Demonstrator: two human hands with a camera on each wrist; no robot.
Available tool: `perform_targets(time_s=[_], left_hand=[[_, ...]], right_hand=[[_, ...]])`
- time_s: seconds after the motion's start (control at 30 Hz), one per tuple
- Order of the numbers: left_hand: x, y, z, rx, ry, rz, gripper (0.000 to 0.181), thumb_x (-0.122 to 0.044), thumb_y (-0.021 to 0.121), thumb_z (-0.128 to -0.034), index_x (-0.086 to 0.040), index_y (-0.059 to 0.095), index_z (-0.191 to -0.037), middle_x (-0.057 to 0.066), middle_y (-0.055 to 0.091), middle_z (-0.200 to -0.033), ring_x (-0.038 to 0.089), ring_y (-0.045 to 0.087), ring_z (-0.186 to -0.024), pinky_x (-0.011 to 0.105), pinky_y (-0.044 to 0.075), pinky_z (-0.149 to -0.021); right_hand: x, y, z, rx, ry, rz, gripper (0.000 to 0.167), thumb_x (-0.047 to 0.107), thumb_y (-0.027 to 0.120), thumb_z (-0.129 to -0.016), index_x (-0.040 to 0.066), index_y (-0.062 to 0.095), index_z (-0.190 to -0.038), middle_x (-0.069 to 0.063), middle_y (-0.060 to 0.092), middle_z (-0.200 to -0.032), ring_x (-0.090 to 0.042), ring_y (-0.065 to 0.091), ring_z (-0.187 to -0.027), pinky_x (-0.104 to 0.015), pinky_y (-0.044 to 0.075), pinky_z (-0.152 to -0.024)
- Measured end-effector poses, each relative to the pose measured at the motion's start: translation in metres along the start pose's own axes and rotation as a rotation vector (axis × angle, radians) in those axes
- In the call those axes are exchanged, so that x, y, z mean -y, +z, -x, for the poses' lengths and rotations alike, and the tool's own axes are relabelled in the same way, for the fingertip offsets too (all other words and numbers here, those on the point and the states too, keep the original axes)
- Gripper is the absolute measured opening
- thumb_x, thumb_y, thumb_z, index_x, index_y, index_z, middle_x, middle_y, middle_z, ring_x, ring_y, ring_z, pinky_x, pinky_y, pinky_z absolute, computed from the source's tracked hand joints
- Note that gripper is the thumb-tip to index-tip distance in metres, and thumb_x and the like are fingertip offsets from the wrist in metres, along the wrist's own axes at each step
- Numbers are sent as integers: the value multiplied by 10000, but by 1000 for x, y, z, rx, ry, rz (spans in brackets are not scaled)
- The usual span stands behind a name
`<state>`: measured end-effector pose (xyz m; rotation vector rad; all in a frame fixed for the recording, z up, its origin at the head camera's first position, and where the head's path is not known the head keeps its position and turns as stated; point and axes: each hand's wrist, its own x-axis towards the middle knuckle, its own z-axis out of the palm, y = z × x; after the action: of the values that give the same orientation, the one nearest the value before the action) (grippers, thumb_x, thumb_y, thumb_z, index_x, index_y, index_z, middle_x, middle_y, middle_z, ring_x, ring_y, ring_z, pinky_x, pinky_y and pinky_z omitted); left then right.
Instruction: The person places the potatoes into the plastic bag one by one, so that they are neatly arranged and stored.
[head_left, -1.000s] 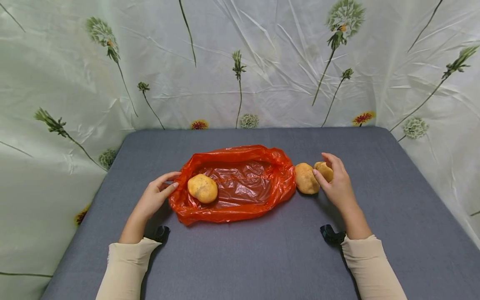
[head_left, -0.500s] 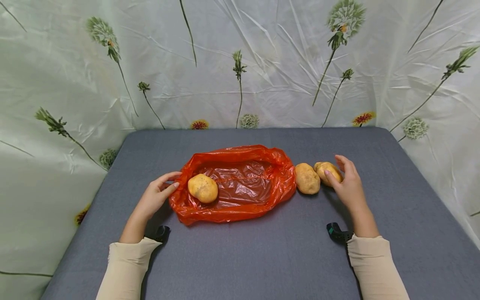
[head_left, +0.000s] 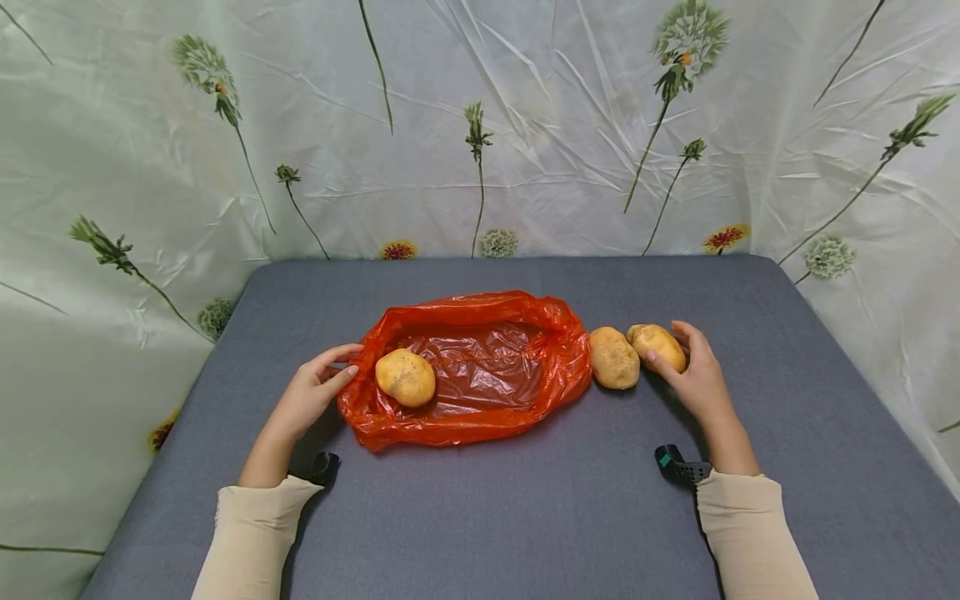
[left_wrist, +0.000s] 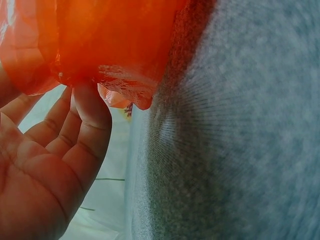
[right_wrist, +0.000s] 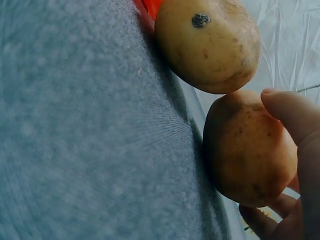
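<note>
A red plastic bag (head_left: 465, 429) lies with its mouth spread wide on the table. One potato (head_left: 406, 377) rests inside at its left end. My left hand (head_left: 306, 392) holds the bag's left rim, and the left wrist view shows fingers (left_wrist: 92, 120) partly hidden by the red film. Right of the bag sit two potatoes side by side. The nearer-to-bag potato (head_left: 615, 358) appears to touch the bag's right edge. My right hand (head_left: 703, 379) grips the outer potato (head_left: 657, 347), thumb on one side and fingers round the other; it still rests on the table.
Grey cloth covers the table (head_left: 495, 517). A pale curtain (head_left: 420, 167) printed with flowers hangs behind and at the sides. A black wrist mount (head_left: 678, 465) sits under the right wrist, and another wrist mount (head_left: 324, 468) under the left.
My right hand has moved right from over the two potatoes and settled round the outer potato, which now shows more fully. The left hand and the bag have stayed put.
</note>
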<state>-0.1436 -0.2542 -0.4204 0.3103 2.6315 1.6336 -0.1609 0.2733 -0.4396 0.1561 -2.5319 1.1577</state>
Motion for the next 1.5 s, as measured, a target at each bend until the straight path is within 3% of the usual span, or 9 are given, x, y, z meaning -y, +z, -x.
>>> perform_targets(time_s=[0.4, 0.53, 0.73, 0.87, 1.07, 1.33, 1.5], left_hand=[[0, 0, 0, 7, -18, 1, 384, -183, 547, -906, -52, 488, -1263, 182, 510, -1120, 179, 544, -755, 255, 460, -607], [-6, -1, 1, 9, -27, 9, 374, -140, 540, -908, -36, 483, -1262, 193, 506, -1124, 173, 538, -746, 252, 457, -597], [-29, 0, 6, 7, -22, -3, 351, -59, 517, -908, 36, 470, -1242, 242, 495, -1113, 197, 530, -742, 243, 450, -594], [-36, 0, 8, 7, -30, -12, 346, -56, 512, -910, 44, 469, -1238, 244, 494, -1114, 206, 529, -750, 239, 449, -599], [-35, 0, 8, 6, -19, -1, 347, -54, 518, -906, 41, 473, -1237, 240, 499, -1103, 194, 530, -742, 239, 449, -592], [-32, 0, 7, 12, -23, 3, 347, -58, 516, -908, 43, 471, -1237, 239, 497, -1097, 189, 524, -729, 240, 448, -586], [-32, 0, 7, 13, -16, 10, 346, -48, 513, -908, 49, 469, -1237, 244, 498, -1100, 181, 537, -733, 241, 452, -590]], right_hand=[[-6, 3, 3, 31, 36, 40, 574, 209, 659, -810, -38, 403, -1260, -284, 424, -1176, -401, 440, -1006, -507, 319, -800], [-6, 4, 4, 22, 39, 53, 547, 209, 661, -808, -35, 431, -1239, -277, 439, -1163, -380, 443, -974, -487, 318, -778], [-4, 4, 3, -56, 17, 52, 526, 160, 696, -775, -43, 465, -1202, -250, 477, -1083, -348, 461, -937, -431, 324, -740], [-2, 4, 3, -113, -2, 55, 517, 133, 709, -758, -40, 481, -1189, -236, 489, -1072, -330, 457, -934, -403, 323, -738], [0, 4, 2, -179, 1, 47, 518, 100, 725, -729, -28, 502, -1179, -228, 498, -1062, -303, 458, -917, -357, 323, -738], [8, 4, 1, -245, -12, 37, 529, 96, 742, -706, -29, 510, -1165, -240, 502, -1049, -332, 471, -920, -438, 333, -729], [12, 5, 0, -285, -32, 41, 540, 101, 753, -691, -35, 517, -1158, -236, 506, -1060, -325, 475, -913, -426, 337, -718]])
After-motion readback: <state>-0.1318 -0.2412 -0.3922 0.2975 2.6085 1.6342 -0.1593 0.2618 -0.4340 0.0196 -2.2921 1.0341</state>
